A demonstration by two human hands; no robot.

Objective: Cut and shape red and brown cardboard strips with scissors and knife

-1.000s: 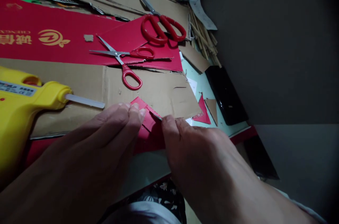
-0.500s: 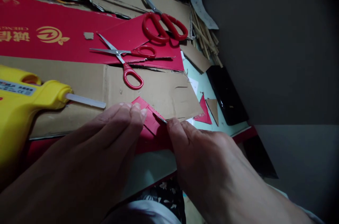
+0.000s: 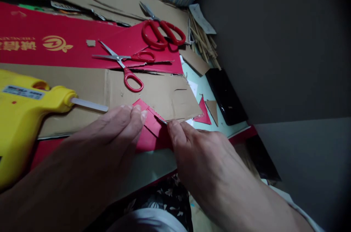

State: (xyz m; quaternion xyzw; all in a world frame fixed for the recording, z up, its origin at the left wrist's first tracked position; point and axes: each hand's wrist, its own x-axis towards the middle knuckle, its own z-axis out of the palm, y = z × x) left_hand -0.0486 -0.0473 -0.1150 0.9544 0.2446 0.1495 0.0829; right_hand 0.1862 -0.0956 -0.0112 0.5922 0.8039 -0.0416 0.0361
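Observation:
My left hand (image 3: 109,133) presses its fingertips on the left edge of a small red card piece (image 3: 149,124) lying on brown cardboard (image 3: 164,94). From the right, my right hand (image 3: 197,148) pinches a thin blade-like tool (image 3: 163,121) whose tip touches that red piece. The rest of the tool is hidden in the fingers. A larger red sheet (image 3: 153,142) lies under the piece.
A yellow glue gun (image 3: 24,107) with a glue stick lies at left. Small red-handled scissors (image 3: 128,67) and larger red scissors (image 3: 160,30) rest on red card behind. Two triangular scraps (image 3: 207,111), a black phone (image 3: 226,96) and wooden sticks (image 3: 203,43) lie at right.
My right hand slid slightly right along the red piece, then came back left. The view shifted a little; my left hand kept its hold.

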